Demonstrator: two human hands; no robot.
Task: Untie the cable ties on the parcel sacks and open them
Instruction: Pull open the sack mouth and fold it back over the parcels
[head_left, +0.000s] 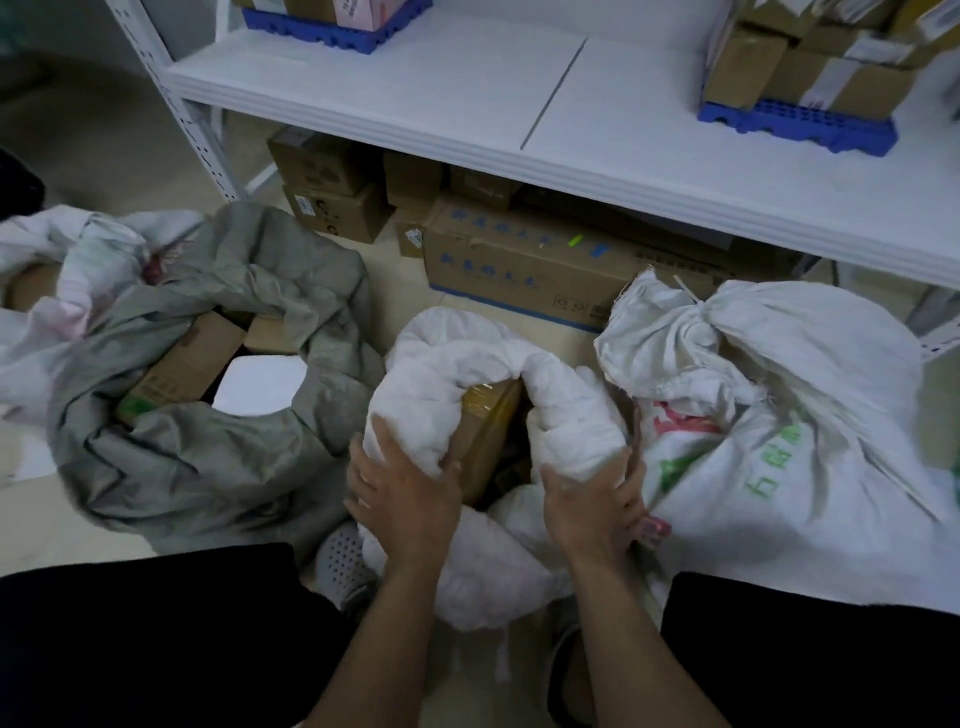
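A white shelving unit (571, 130) spans the upper field, its board carrying cardboard boxes on blue pallets (795, 122); further cardboard cartons (524, 270) stand on the floor beneath it. On the floor at right lies a white woven sack (810, 415) with green and red print, its neck gathered and bound by a pale cable tie (688, 293) whose tail projects upward. At left, a grey sack (208, 457) lies with its mouth open, exposing boxes inside, and a further white sack (47, 291) lies beside it at the far left edge. At centre, between the person's knees, stands the white sack (467, 343) being handled: its mouth is open, the rim rolled outward into a thick cuff, and a brown taped box (488, 431) shows inside. The left hand (402, 496) grips the left part of the cuff, the fingers lying over the outside of the cloth and the thumb curled over the rolled edge toward the opening. The right hand (595, 506) grips the right part of the cuff, the thumb and fingers curled round the bunched cloth; its fingertips are hidden by the fabric. A perforated grey shoe (343, 561) shows beside the left forearm.
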